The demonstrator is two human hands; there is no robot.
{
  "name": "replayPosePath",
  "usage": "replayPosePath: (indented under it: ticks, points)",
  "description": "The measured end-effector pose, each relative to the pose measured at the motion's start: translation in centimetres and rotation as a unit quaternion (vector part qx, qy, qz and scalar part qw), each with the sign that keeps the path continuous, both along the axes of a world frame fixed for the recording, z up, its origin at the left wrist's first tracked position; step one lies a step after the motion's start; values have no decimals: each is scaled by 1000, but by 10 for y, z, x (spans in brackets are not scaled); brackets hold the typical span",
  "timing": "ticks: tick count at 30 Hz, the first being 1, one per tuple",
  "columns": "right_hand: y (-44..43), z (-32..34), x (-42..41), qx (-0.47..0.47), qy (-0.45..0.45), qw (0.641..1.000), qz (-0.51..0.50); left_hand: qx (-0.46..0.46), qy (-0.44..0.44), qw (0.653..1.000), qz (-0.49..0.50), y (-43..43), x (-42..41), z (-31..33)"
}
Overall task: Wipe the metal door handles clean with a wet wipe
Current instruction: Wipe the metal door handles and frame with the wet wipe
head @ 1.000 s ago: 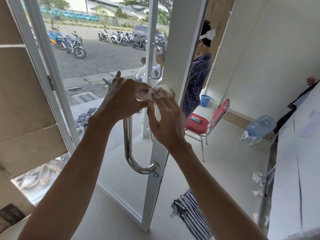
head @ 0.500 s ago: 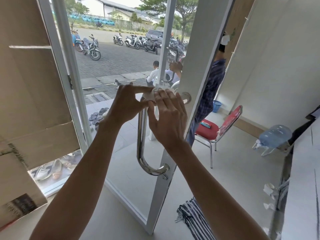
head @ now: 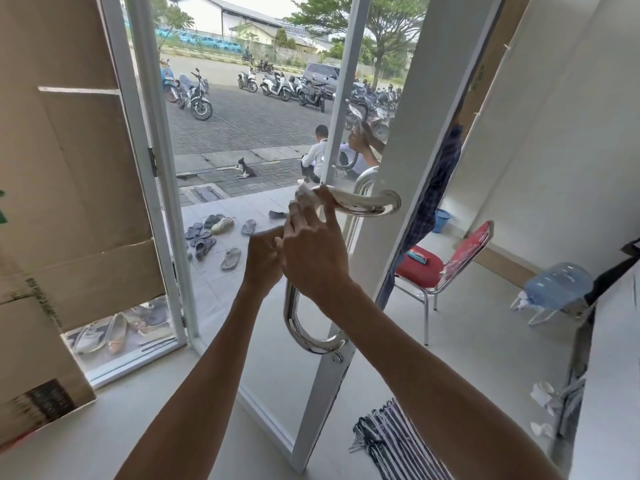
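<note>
A: What's nearest?

B: The right hand [head: 313, 261], fingers spread apart, fingertips pressing a white wet wipe [head: 304, 199] onto the upper bend of the metal door handle [head: 360, 202].

A: And the left hand [head: 263, 259]?

B: Just behind the right, curled closed around the handle's upright bar.

A: Where does the handle sit?

B: On the white door frame [head: 398, 188], curving down to a lower mount.

A: Farther off?

B: A red chair [head: 420, 270] indoors, sandals [head: 221, 237] on the porch, motorbikes [head: 197, 95] beyond.
</note>
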State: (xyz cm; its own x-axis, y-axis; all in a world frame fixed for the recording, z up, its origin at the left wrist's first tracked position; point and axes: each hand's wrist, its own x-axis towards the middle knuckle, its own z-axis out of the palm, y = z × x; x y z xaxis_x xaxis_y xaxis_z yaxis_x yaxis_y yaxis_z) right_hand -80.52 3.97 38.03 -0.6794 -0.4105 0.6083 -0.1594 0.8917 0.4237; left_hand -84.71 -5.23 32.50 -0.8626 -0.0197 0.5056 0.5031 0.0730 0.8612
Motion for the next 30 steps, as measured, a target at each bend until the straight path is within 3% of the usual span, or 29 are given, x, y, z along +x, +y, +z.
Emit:
replayPosePath:
  ticks: [4, 7, 9, 12, 15, 17, 20, 23, 25, 30]
  points:
    - [-4, -36, 1, 27, -79, 997, 1, -33, -13, 999, -12, -3, 7, -26]
    - [3, -45, 6, -20, -87, 994, 57, -34, -38, 999, -5, -3, 13, -32]
    - [9, -33, 14, -119, -49, 983, 134, -12, -43, 999, 1, 0, 13, -22]
    - [27, 0, 26, -265, 106, 939, 194, 10, 14, 1000, 8, 1, 5, 10]
    - [53, 28, 25, -328, 221, 908, 142, 12, 62, 998, -17, 0, 0, 52]
    - [68, 37, 21, -346, 241, 903, 87, 14, 81, 995, -49, 2, -3, 73]
    - [82, 38, 17, -359, 175, 917, 18, -15, 100, 992, -72, 4, -8, 79]
    - [85, 31, 16, -340, 113, 934, -20, -28, 58, 995, -70, 0, -16, 60]
    - [86, 29, 16, -327, 106, 939, -22, -25, 20, 997, -66, -1, -15, 41]
    - [87, 33, 18, -323, 106, 940, -33, -54, 32, 998, -24, 1, -10, 8]
